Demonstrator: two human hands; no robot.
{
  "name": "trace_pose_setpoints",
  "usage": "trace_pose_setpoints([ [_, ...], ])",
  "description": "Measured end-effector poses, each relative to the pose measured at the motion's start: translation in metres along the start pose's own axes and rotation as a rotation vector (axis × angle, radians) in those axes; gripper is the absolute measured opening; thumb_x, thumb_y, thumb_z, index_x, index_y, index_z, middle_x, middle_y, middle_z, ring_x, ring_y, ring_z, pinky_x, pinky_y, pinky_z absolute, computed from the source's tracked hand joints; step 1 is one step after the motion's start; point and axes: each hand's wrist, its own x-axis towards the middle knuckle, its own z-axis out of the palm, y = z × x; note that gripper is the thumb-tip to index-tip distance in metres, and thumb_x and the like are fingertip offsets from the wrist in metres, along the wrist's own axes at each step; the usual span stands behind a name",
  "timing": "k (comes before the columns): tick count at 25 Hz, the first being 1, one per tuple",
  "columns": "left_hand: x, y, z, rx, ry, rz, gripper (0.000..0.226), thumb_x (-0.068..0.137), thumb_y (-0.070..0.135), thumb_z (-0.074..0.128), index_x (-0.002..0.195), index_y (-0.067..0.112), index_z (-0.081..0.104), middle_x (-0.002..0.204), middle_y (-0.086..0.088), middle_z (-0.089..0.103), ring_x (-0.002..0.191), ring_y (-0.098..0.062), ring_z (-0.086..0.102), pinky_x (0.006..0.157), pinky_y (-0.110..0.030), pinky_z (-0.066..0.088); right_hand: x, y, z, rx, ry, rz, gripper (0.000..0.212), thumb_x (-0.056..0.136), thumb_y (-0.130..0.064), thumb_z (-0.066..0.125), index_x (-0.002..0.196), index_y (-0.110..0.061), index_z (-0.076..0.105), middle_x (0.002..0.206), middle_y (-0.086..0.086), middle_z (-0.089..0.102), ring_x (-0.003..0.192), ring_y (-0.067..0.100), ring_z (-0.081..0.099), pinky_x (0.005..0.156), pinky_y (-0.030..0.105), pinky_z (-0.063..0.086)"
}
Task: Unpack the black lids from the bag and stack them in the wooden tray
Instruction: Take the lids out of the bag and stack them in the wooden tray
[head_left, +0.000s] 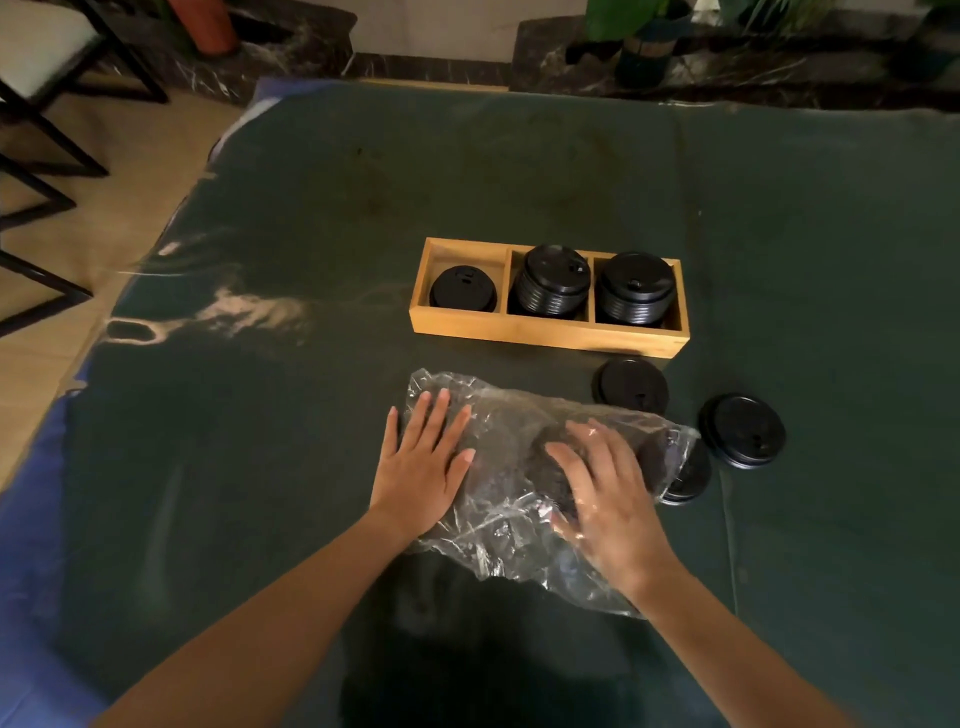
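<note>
Wooden tray: lid stacks in all three compartments. Nearer than it: plastic bag (lids inside), left hand and right hand pressed flat on it; loose lids beside.

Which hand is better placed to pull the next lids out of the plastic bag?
Probably the right hand: it rests on the lids inside the plastic bag, beside what looks like its open end. The left hand lies flat on the emptier end.

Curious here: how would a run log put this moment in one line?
left hand flat on bag | right hand pressing bag | tray: three stacks | loose lids beside
</note>
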Motion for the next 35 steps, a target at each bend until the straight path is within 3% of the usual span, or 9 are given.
trace_pose_setpoints([
  [4,0.002,0.003,0.005,0.017,0.026,0.009,0.060,0.093,0.053,0.001,0.147,0.028,0.001,0.156,-0.002,-0.001,0.145,-0.023,-0.003,0.117,-0.051,0.002,-0.030,-0.002,0.005,0.403,-0.020,0.102,0.045,0.082,-0.034,0.064,0.120,-0.011,0.055,0.143,0.016,0.037,0.136,0.035,0.033,0.113,0.042,0.030],
  [7,0.003,0.002,0.008,0.025,0.043,0.014,0.060,0.093,0.053,0.004,0.148,0.028,0.001,0.156,-0.003,-0.002,0.145,-0.023,-0.003,0.117,-0.051,0.003,-0.032,0.004,0.005,0.605,0.000,0.242,0.063,0.077,-0.017,0.074,0.130,-0.018,0.039,0.148,0.016,0.027,0.134,0.030,0.036,0.104,0.035,0.041],
  [11,0.002,0.002,0.010,0.010,0.058,0.013,0.059,0.094,0.053,0.006,0.148,0.028,0.003,0.157,-0.003,0.000,0.145,-0.023,-0.003,0.117,-0.052,0.006,-0.027,0.008,0.010,0.354,-0.055,0.245,0.066,0.071,-0.032,0.079,0.125,-0.018,0.043,0.152,0.015,0.022,0.133,0.030,0.037,0.102,0.043,0.045],
  [15,0.001,0.001,0.010,0.018,0.059,0.015,0.060,0.093,0.053,0.004,0.148,0.028,0.001,0.157,-0.002,-0.001,0.145,-0.023,-0.005,0.117,-0.051,0.004,-0.027,0.011,0.014,0.349,-0.068,0.213,0.071,0.065,-0.029,0.083,0.121,-0.021,0.041,0.143,0.017,0.034,0.124,0.031,0.046,0.096,0.036,0.045],
  [21,0.002,0.000,0.010,0.028,0.053,0.004,0.059,0.093,0.053,0.003,0.147,0.030,-0.005,0.157,-0.001,-0.006,0.145,-0.022,-0.008,0.117,-0.051,0.002,-0.030,0.023,-0.016,0.509,-0.050,0.173,0.075,0.059,-0.030,0.084,0.122,-0.022,0.044,0.141,0.010,0.038,0.125,0.025,0.044,0.104,0.035,0.040],
  [26,0.001,0.003,0.009,0.028,0.031,0.008,0.060,0.091,0.054,-0.002,0.146,0.030,-0.009,0.156,-0.001,-0.010,0.144,-0.022,-0.011,0.117,-0.051,0.001,-0.054,0.049,-0.085,0.542,0.081,0.290,0.082,0.050,-0.015,0.088,0.114,-0.033,0.040,0.135,-0.003,0.044,0.116,0.015,0.050,0.094,-0.001,0.030],
  [28,0.001,0.003,0.008,0.034,0.028,0.003,0.061,0.090,0.053,-0.003,0.146,0.030,-0.010,0.157,-0.001,-0.010,0.144,-0.022,-0.011,0.117,-0.051,0.000,-0.049,0.060,-0.115,0.495,0.198,0.302,0.084,0.048,-0.009,0.089,0.114,-0.027,0.039,0.129,-0.005,0.045,0.111,0.010,0.051,0.091,-0.002,0.033],
  [31,0.002,0.003,0.007,0.059,0.027,0.012,0.061,0.091,0.052,0.000,0.147,0.028,-0.006,0.158,-0.004,-0.004,0.145,-0.024,-0.007,0.117,-0.053,0.003,0.011,0.063,-0.147,0.523,0.332,0.257,0.077,0.055,-0.028,0.086,0.114,-0.027,0.038,0.115,-0.019,0.042,0.100,-0.005,0.048,0.083,-0.004,0.033],
  [35,0.002,0.004,0.007,0.054,0.032,0.018,0.060,0.092,0.053,0.001,0.146,0.028,-0.008,0.159,-0.005,-0.003,0.145,-0.025,-0.007,0.117,-0.053,0.002,0.147,0.021,-0.124,0.464,0.270,0.013,0.069,0.061,-0.028,0.076,0.119,-0.013,0.041,0.121,0.005,0.046,0.112,0.022,0.047,0.096,0.024,0.038],
])
